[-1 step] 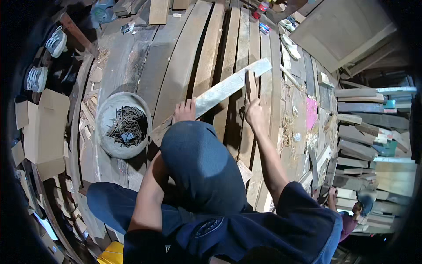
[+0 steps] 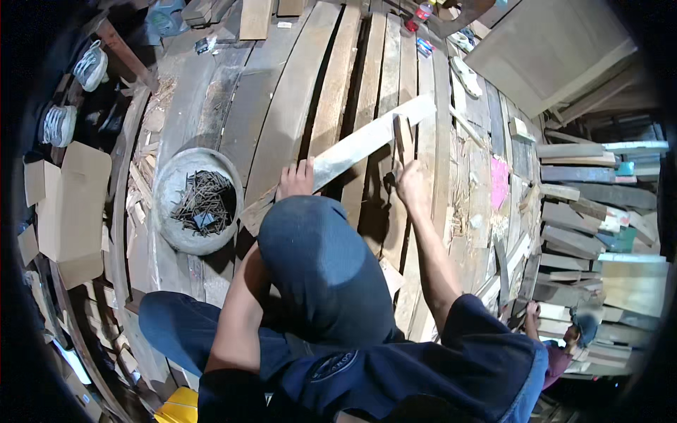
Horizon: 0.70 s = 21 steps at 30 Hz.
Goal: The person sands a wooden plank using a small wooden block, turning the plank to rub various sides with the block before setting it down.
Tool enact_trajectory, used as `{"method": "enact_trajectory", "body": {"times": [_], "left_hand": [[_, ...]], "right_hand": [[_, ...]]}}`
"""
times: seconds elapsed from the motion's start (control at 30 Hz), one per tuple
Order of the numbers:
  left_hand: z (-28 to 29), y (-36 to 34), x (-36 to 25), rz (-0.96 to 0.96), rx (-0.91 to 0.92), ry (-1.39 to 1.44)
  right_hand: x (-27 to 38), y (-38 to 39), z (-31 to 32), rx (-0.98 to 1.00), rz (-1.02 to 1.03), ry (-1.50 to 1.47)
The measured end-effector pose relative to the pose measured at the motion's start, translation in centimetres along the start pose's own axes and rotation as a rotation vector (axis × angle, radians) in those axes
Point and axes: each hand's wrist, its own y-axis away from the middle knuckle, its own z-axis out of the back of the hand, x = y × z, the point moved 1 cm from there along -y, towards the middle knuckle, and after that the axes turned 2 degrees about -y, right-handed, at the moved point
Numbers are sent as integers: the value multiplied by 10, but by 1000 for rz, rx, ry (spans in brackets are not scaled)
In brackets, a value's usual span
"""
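Observation:
A pale wooden board (image 2: pixel 370 141) lies diagonally across floor planks. My left hand (image 2: pixel 296 178) grips its lower-left part, fingers curled over it, just beyond my raised knee (image 2: pixel 303 254). My right hand (image 2: pixel 410 182) is closed on a narrow wooden stick (image 2: pixel 403 135), whose far end meets or overlaps the board near its upper-right end; whether it is a tool's handle I cannot tell. A grey round tub (image 2: pixel 169 229) to the left holds several dark nails (image 2: pixel 199 197).
A cardboard box (image 2: pixel 74 204) and white shoes (image 2: pixel 90 67) lie left; another shoe (image 2: pixel 465 76), a bottle (image 2: pixel 422 14) and a large panel (image 2: pixel 546 53) are beyond. At right are stacked boards (image 2: pixel 578 233) and another person (image 2: pixel 560 352) in maroon.

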Motion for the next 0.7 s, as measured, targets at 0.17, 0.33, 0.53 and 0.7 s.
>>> {"method": "enact_trajectory", "body": {"times": [0.17,0.33,0.53,0.7], "left_hand": [[10,-3,-18,1,-9,47],[10,-4,-15,36,44,33],[15,-6,-15,31,69,4],[14,-5,-16,35,60,-37]], "right_hand": [[-51,-87,-3,-119,-71,26],[-57,-151,0,-1,-162,-117],[-58,-69,-30,-121,-58,32],[-47,-82,-3,-49,-201,-70]]}}
